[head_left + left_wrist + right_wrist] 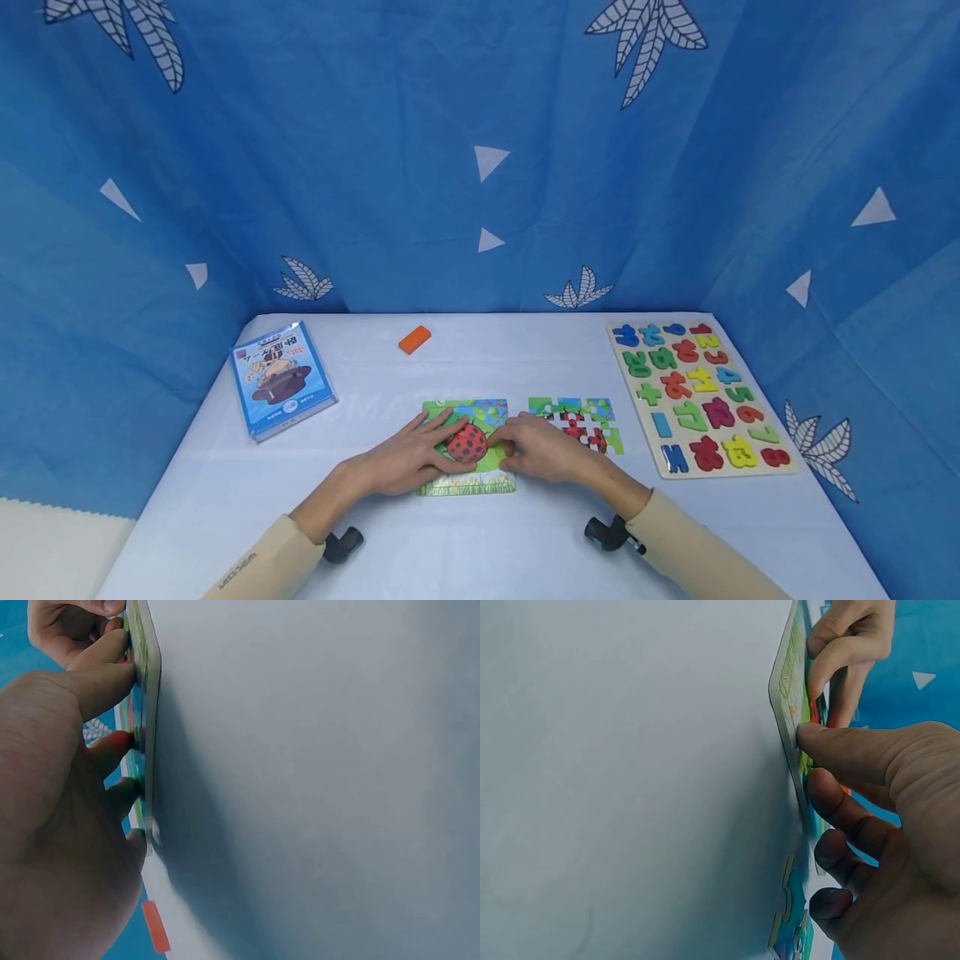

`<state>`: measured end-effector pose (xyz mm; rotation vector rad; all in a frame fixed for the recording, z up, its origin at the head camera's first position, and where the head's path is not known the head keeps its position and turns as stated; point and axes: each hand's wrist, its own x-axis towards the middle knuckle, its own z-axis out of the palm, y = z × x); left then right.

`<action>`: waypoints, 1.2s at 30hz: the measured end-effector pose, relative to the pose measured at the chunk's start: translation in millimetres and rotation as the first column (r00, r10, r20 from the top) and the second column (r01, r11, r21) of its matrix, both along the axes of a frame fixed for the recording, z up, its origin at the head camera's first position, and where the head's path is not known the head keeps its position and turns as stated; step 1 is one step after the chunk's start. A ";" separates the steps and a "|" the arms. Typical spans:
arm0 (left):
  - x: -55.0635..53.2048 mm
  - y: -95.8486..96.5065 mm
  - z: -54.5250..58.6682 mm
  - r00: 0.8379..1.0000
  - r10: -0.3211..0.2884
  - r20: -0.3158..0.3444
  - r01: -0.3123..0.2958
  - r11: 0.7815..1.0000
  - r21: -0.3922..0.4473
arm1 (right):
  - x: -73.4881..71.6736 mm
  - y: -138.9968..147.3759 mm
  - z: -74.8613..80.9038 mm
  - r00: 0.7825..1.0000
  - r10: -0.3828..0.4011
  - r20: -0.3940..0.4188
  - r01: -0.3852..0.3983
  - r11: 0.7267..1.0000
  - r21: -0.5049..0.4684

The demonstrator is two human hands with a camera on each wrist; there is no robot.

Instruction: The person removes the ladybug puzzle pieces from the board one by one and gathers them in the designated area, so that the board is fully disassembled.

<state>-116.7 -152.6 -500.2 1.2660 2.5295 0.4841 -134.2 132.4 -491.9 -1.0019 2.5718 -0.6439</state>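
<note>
A flat picture board with green grass, blue sky and a red ladybug picture lies between both hands. My left hand rests on its left part, fingers spread and thumb below the ladybug. In the left wrist view those fingertips meet the board's face. From the other side my right hand touches the board beside the ladybug with its index finger, thumb near the edge. The right wrist view shows the thumb on the board and the other fingers loosely bent.
Just right of the board lies a partly joined ladybug jigsaw with gaps. Farther right is a number puzzle board with colourful pieces. A blue box lies at the left, an orange block toward the back. Blue curtains surround the white table.
</note>
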 end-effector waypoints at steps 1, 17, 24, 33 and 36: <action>-0.1 0.1 -0.3 1.000 0.001 -0.004 -0.001 1.000 0.000 | 0.0 -0.2 0.0 1.000 0.000 0.002 0.000 1.000 -0.004; 0.6 0.6 -0.5 1.000 0.012 -0.012 -0.012 1.000 -0.011 | -1.6 -0.7 2.2 1.000 -0.015 0.022 0.015 0.999 -0.036; 0.9 0.7 -0.6 1.000 0.015 -0.001 -0.015 1.000 -0.006 | -1.5 0.1 2.6 0.998 -0.028 0.064 0.032 0.998 -0.062; 1.3 0.9 -0.5 1.000 0.018 -0.003 -0.018 1.000 -0.009 | -0.7 1.8 6.2 0.991 -0.028 0.128 0.044 0.991 -0.126; 1.2 1.2 -1.2 1.000 0.018 -0.002 -0.018 1.000 -0.004 | -0.2 2.7 7.1 0.989 -0.030 0.142 0.050 0.989 -0.140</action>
